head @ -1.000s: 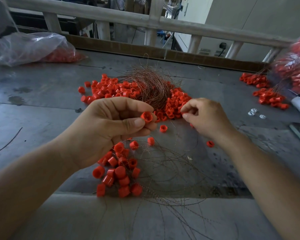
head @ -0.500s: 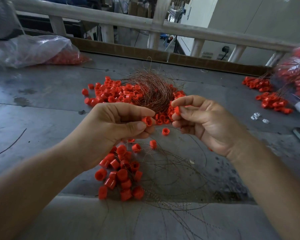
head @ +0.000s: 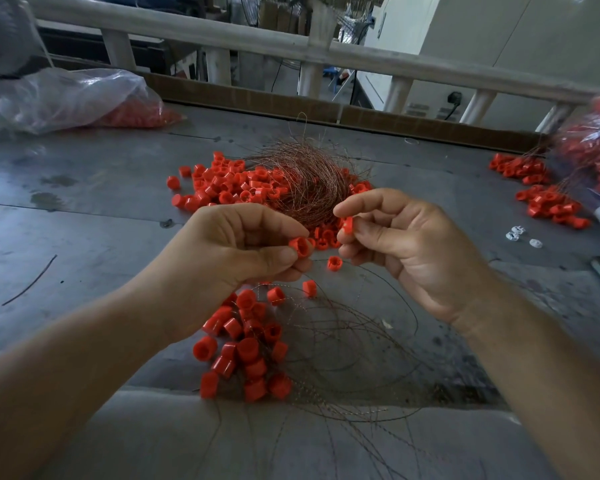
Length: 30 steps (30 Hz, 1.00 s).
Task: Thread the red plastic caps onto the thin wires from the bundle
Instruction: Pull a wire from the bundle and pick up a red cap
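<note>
My left hand [head: 229,258] pinches a red cap [head: 299,246] between thumb and fingertips, its open end facing right. A few centimetres to the right, my right hand [head: 406,247] pinches a second red cap [head: 347,226] between thumb and forefinger. Behind both hands lies the tangled coppery wire bundle [head: 309,181], set among a heap of loose red caps [head: 229,183]. Below my hands sits a cluster of caps on wires [head: 246,344], with thin wires [head: 347,344] fanning out toward the table's near edge. Whether a wire runs into either held cap is too fine to see.
A clear plastic bag of red caps [head: 84,98] lies at the back left. More caps [head: 544,192] and another bag [head: 596,143] are at the right, with small white pieces [head: 520,235] nearby. A pale railing [head: 291,46] borders the grey table [head: 66,216].
My right hand rose from the table near the pile with a red cap pinched in it and turned toward my left hand. My left hand kept its cap and stayed nearly still.
</note>
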Available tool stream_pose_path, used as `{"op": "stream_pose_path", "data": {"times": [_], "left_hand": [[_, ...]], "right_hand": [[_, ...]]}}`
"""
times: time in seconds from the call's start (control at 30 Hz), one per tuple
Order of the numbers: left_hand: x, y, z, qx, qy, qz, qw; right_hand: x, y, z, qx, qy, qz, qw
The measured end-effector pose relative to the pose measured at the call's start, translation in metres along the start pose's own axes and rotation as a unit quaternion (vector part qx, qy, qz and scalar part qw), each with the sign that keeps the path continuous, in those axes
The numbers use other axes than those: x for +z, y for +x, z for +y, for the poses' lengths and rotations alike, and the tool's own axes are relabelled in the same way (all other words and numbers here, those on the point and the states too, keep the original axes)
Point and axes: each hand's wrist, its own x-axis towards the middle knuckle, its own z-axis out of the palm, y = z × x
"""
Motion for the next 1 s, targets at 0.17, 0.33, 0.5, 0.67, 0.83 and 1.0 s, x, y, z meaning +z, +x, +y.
{"op": "stream_pose_path", "data": {"times": [0.17,0.33,0.5,0.67,0.83,1.0], "left_hand": [[0.001,0.0,0.001,-0.003,0.003,0.0,1.0],[0.002,0.001,0.0,-0.005,0.003,0.004,1.0],[0.001,-0.001,0.0,-0.002,0.008,0.001,1.0],[0.002,0.0,0.0,0.001,0.009,0.002,1.0],[0.004,-0.002,0.0,0.007,0.009,0.01,1.0],[0.006,-0.002,0.0,0.007,0.009,0.021,1.0]], "right_hand": [[-0.001,0.001,0.001,0.008,0.014,-0.001,1.0],[-0.001,-0.001,0.0,0.012,0.019,-0.005,1.0],[0.004,-0.004,0.002,-0.036,-0.074,0.02,0.996],[0.01,-0.005,0.004,-0.097,-0.11,0.023,0.989],[0.015,-0.007,0.006,-0.125,-0.115,-0.004,0.985],[0.022,-0.008,0.01,-0.161,-0.181,0.02,0.97]]}}
